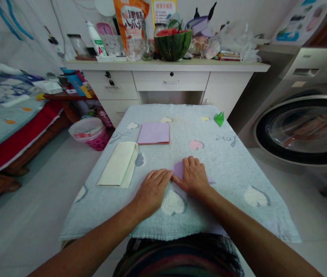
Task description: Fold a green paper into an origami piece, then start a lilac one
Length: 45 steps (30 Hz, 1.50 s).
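Observation:
A folded piece of purple paper lies on the cloth-covered table, mostly hidden beneath my right hand. The fingers of that hand are bent over the paper and press it down, and its thumb points left along the near edge. My left hand comes in from the left, its fingers held together and their tips closed at the paper's left corner, against the right thumb. A small pointed tip of the paper shows to the right of my right hand.
A stack of square paper, purple on top, lies farther back. Left of my hands is a folded pale green sheet. A folded green paper shape sits at the far right corner. Beyond stands a white cabinet bearing a cut watermelon.

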Tool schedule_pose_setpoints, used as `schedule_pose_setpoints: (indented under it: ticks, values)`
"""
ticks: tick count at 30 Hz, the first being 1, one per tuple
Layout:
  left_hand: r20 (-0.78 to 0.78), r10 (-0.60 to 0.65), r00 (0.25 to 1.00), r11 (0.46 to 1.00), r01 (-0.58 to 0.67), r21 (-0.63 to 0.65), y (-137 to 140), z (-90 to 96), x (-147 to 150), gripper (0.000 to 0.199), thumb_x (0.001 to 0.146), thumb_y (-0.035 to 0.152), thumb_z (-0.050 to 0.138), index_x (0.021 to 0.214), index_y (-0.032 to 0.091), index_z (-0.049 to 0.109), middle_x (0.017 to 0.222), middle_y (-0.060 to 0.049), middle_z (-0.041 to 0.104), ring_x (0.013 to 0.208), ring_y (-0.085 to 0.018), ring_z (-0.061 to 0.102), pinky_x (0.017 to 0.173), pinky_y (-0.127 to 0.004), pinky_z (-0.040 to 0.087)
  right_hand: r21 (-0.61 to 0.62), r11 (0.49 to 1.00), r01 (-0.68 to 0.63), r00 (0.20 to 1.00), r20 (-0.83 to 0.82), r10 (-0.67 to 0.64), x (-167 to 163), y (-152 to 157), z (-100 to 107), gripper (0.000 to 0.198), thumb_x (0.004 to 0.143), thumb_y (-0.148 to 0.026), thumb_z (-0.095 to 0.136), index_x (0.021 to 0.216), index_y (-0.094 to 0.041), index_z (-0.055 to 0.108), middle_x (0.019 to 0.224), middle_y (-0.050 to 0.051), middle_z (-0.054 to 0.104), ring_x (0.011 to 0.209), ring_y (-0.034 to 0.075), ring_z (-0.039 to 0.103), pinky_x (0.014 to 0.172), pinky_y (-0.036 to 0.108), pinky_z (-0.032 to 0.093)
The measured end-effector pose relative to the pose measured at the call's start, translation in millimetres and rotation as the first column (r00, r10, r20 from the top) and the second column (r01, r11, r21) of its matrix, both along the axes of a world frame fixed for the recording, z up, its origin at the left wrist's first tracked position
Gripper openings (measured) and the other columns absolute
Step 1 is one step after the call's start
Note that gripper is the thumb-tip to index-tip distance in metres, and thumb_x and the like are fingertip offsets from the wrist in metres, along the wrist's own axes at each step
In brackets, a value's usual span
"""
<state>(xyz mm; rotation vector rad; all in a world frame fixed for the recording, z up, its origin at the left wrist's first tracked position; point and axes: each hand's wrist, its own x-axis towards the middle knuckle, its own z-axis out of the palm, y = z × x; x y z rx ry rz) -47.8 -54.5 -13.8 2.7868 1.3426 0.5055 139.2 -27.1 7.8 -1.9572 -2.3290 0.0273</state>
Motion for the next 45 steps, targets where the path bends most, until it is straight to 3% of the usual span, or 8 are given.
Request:
schedule_pose_setpoints:
  ticks: [6,10,14,20,25,36,45]
  values:
    - [-0.122,-0.086,0.989,0.994,0.093,0.06,-8.8,-0.3,0.4,0.043,0.09,0.01,0.04,0.132,0.01,0.05,0.131,-0.015,0.06,0.121,-0.025,0.056,0.101,-0.041,0.046,-0.018,0.999,-0.042,0.998,-0.05,0.041,6.7,-4.3,1.7,0.052,0.086,-0.06,0.047,0.116,-0.017,0.052,0.109,0.015,0.052,0.101,0.031,0.044,0.085,0.041,0.035]
    - [-0.232,-0.045,0.972,0.997,0.058,0.047,-16.1,-1.0,-2.4,0.042,0.088,0.006,0.041,0.127,0.012,0.054,0.134,-0.016,0.057,0.124,-0.027,0.055,0.098,-0.041,0.049,-0.03,0.996,-0.09,0.992,-0.092,0.087,16.9,-6.3,2.1,0.063,0.087,-0.052,0.052,0.14,-0.021,0.038,0.118,0.014,0.05,0.104,0.03,0.043,0.087,0.04,0.033]
    - [-0.285,-0.002,0.958,0.999,0.017,0.052,-22.1,-1.0,-6.3,0.039,0.088,0.008,0.043,0.125,0.008,0.056,0.132,-0.019,0.058,0.121,-0.028,0.056,0.096,-0.041,0.05,-0.012,0.992,-0.126,0.985,-0.12,0.124,26.9,-8.2,-0.9,0.071,0.087,-0.046,0.054,0.149,-0.024,0.028,0.119,0.013,0.05,0.102,0.028,0.044,0.087,0.039,0.033]
    - [-0.301,0.031,0.953,0.998,-0.013,0.059,-21.2,5.6,2.1,0.048,0.087,0.006,0.045,0.134,0.015,0.048,0.126,-0.014,0.06,0.114,-0.027,0.057,0.087,-0.039,0.052,0.07,0.989,-0.13,0.985,-0.106,0.137,45.8,-9.3,-10.6,0.075,0.086,-0.045,0.057,0.151,-0.025,0.025,0.115,0.012,0.051,0.096,0.027,0.045,0.082,0.038,0.035]
    - [-0.342,0.088,0.936,0.995,-0.068,0.071,-20.6,9.0,12.6,0.038,0.091,0.017,0.049,0.129,0.016,0.053,0.114,-0.012,0.064,0.103,-0.028,0.059,0.074,-0.04,0.052,0.112,0.987,-0.112,0.99,-0.075,0.121,68.9,-14.1,-14.2,0.074,0.086,-0.048,0.056,0.15,-0.026,0.026,0.117,0.013,0.05,0.096,0.028,0.047,0.082,0.04,0.037]
    - [-0.301,0.088,0.95,0.992,-0.057,0.113,-21.0,3.0,10.8,0.029,0.094,0.023,0.046,0.115,0.009,0.061,0.112,-0.014,0.064,0.106,-0.026,0.058,0.075,-0.036,0.052,0.111,0.991,-0.076,0.996,-0.038,0.08,124.8,-33.7,-19.2,0.067,0.092,-0.055,0.043,0.15,-0.028,0.025,0.129,0.014,0.048,0.111,0.033,0.047,0.093,0.049,0.039]
    - [-0.261,0.082,0.962,0.996,-0.067,0.065,-21.5,9.2,12.1,0.026,0.092,0.019,0.047,0.11,0.01,0.062,0.109,-0.015,0.064,0.103,-0.028,0.059,0.075,-0.039,0.052,0.037,0.994,-0.101,0.993,-0.063,0.103,148.1,-37.6,-14.7,0.063,0.093,-0.047,0.044,0.15,-0.03,0.025,0.134,0.014,0.047,0.116,0.034,0.046,0.095,0.051,0.039]
